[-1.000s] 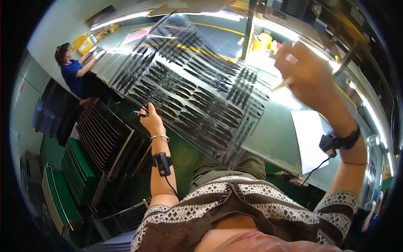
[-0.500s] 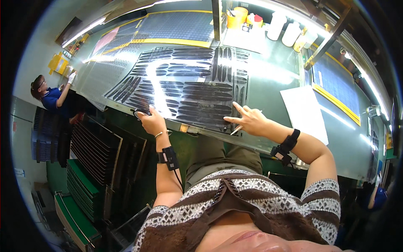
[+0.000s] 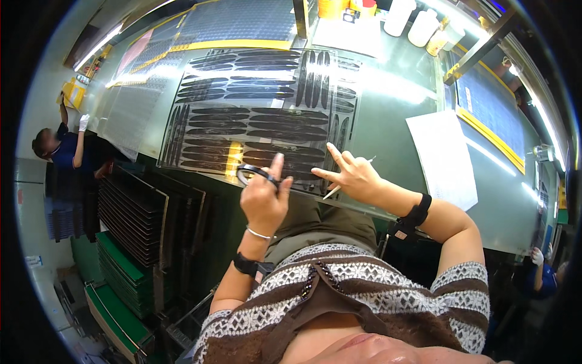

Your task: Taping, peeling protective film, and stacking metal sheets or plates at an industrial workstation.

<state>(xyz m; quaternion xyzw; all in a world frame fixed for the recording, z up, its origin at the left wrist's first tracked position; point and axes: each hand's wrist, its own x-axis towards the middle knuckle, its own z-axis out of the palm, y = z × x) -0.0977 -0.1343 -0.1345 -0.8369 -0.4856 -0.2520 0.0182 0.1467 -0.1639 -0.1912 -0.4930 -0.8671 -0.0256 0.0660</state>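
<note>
A clear sheet printed with rows of long black leaf-shaped patches (image 3: 285,118) lies on the glass-like table (image 3: 388,115). My left hand (image 3: 265,197) is at the sheet's near edge, closed round a black ring-shaped thing (image 3: 244,175) whose exact kind I cannot make out; its index finger points forward. To the right, my right hand (image 3: 357,179) rests at the sheet's near right part, index and middle fingers stretched apart over the black patches. A thin white pen-like stick (image 3: 331,193) is tucked in its other fingers, its far end showing beyond the knuckles.
White paper sheets (image 3: 442,158) lie to the right. White bottles (image 3: 421,27) and an orange container (image 3: 330,8) stand at the back. Blue yellow-edged screens (image 3: 236,27) lie behind. Racks of stacked boards (image 3: 130,212) stand left below. A co-worker (image 3: 66,148) stands far left, another person (image 3: 542,279) far right.
My left hand has moved right and nearer me along the sheet's edge, carrying the black ring. The sheet's left side has straightened. My right hand has shifted slightly left.
</note>
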